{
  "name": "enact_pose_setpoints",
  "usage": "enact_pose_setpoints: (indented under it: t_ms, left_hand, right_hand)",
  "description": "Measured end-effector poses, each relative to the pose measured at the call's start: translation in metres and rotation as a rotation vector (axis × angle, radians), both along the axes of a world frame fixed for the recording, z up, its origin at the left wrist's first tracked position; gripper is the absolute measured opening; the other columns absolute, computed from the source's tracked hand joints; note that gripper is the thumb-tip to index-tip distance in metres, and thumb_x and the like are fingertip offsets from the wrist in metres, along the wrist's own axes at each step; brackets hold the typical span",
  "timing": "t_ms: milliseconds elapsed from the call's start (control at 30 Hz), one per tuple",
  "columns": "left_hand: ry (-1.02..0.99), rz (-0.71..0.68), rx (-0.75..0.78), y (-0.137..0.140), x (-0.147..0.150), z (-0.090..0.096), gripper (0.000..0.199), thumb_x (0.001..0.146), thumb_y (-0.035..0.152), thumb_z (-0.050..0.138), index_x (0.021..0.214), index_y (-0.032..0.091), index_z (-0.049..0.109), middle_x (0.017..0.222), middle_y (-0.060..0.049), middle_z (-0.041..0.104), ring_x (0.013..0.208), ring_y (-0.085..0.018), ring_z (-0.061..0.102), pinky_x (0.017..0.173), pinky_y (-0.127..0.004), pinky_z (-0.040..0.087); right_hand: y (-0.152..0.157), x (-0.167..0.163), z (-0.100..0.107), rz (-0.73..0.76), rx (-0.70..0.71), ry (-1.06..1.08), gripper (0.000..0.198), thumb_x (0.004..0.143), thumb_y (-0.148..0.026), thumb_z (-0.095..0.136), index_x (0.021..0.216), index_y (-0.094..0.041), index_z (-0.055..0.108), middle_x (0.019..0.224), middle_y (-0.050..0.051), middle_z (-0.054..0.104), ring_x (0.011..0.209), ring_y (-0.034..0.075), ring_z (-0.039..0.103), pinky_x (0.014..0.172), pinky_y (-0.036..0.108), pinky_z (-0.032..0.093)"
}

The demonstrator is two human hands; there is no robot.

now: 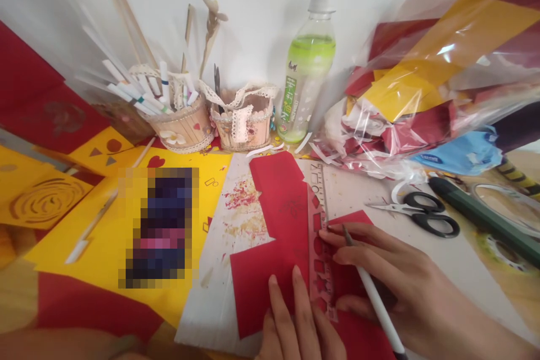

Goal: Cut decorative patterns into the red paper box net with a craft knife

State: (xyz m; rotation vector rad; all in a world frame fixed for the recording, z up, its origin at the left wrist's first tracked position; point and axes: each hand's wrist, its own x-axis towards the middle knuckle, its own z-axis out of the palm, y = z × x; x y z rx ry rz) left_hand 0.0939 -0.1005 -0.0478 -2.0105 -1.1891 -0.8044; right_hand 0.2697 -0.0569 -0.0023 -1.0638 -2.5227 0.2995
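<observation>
My left hand [297, 320] lies with its fingers stretched flat on a cut piece of red paper [280, 202], near the lower edge of the view. A faint drawn pattern marks the paper's upper part. Along its right side lies a clear stencil ruler [317, 247] with shaped cut-outs. My right hand [388, 270] grips a white pen [375, 298], its dark tip pointing up and away. Fingertips of that hand touch the stencil's right edge. More red paper [363, 332] shows beneath the right hand. Under everything is a stained white board [211, 304].
Black-handled scissors [430, 214], a green cutter [485, 219] and tape rolls [502, 253] lie right. Behind stand a green drink bottle [306, 79], a pen basket [179, 126], a smaller basket [244, 129] and a plastic bag [405, 118] of paper scraps. Yellow sheets [101, 236] spread left.
</observation>
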Motion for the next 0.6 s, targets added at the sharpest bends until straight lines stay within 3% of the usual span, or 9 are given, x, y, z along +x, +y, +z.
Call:
enact_pose_setpoints:
  t_ms: [33, 67, 167, 267, 333, 433, 600]
  left_hand:
    - [-0.210, 0.172, 0.023, -0.002, 0.010, -0.003, 0.019, 0.082, 0.005, 0.036, 0.070, 0.015, 0.045, 0.071, -0.010, 0.070, 0.061, -0.033, 0.067, 0.039, -0.030, 0.045]
    - [-0.278, 0.220, 0.015, -0.004, 0.019, -0.007, 0.018, 0.082, 0.006, 0.034, 0.072, 0.015, 0.046, 0.073, -0.010, 0.070, 0.064, -0.035, 0.067, 0.040, -0.032, 0.046]
    - [-0.293, 0.216, -0.025, -0.008, 0.034, -0.014, 0.020, 0.081, 0.005, 0.033, 0.080, 0.015, 0.051, 0.077, -0.007, 0.071, 0.067, -0.036, 0.067, 0.042, -0.033, 0.045]
    - [-0.284, 0.202, -0.039, -0.007, 0.026, -0.014, 0.023, 0.080, 0.006, 0.033, 0.080, 0.012, 0.055, 0.077, -0.005, 0.071, 0.064, -0.034, 0.067, 0.040, -0.033, 0.044]
    - [-0.164, 0.097, -0.069, -0.005, 0.011, -0.010, 0.026, 0.079, 0.006, 0.034, 0.081, 0.011, 0.059, 0.078, -0.004, 0.071, 0.059, -0.029, 0.067, 0.036, -0.031, 0.043]
    - [0.193, -0.138, -0.116, 0.000, -0.013, -0.002, 0.028, 0.083, 0.010, 0.038, 0.087, 0.011, 0.065, 0.087, 0.000, 0.072, 0.055, -0.021, 0.067, 0.033, -0.023, 0.043]
    - [0.373, -0.222, -0.117, 0.005, -0.028, 0.005, 0.036, 0.092, 0.020, 0.034, 0.090, 0.012, 0.069, 0.091, -0.001, 0.071, 0.056, -0.017, 0.067, 0.035, -0.017, 0.044]
  right_hand:
    - [-0.002, -0.002, 0.000, -0.002, 0.027, 0.000, 0.019, 0.086, -0.028, 0.058, 0.102, -0.018, 0.056, 0.111, 0.012, 0.070, 0.108, 0.026, 0.062, 0.076, 0.035, 0.060]
    - [-0.003, -0.003, 0.000, -0.001, 0.061, -0.001, 0.019, 0.087, -0.027, 0.056, 0.103, -0.017, 0.056, 0.108, 0.013, 0.071, 0.107, 0.026, 0.063, 0.076, 0.035, 0.060]
    - [-0.007, -0.008, -0.001, 0.007, 0.137, -0.023, 0.019, 0.091, -0.026, 0.050, 0.104, -0.014, 0.056, 0.103, 0.014, 0.073, 0.104, 0.026, 0.065, 0.078, 0.034, 0.060]
    - [-0.009, -0.010, -0.003, -0.010, 0.163, -0.044, 0.021, 0.093, -0.029, 0.046, 0.104, -0.013, 0.055, 0.104, 0.017, 0.072, 0.102, 0.026, 0.066, 0.079, 0.035, 0.059]
    - [-0.010, -0.010, -0.004, -0.033, 0.171, -0.050, 0.023, 0.093, -0.031, 0.046, 0.105, -0.013, 0.054, 0.104, 0.017, 0.072, 0.101, 0.027, 0.067, 0.079, 0.037, 0.060]
    - [-0.011, -0.011, -0.007, -0.051, 0.171, -0.056, 0.025, 0.093, -0.033, 0.046, 0.106, -0.014, 0.053, 0.103, 0.015, 0.072, 0.102, 0.027, 0.065, 0.076, 0.038, 0.060]
    - [-0.009, -0.012, -0.008, -0.070, 0.181, -0.062, 0.026, 0.094, -0.035, 0.044, 0.106, -0.013, 0.052, 0.103, 0.015, 0.072, 0.102, 0.027, 0.064, 0.070, 0.036, 0.060]
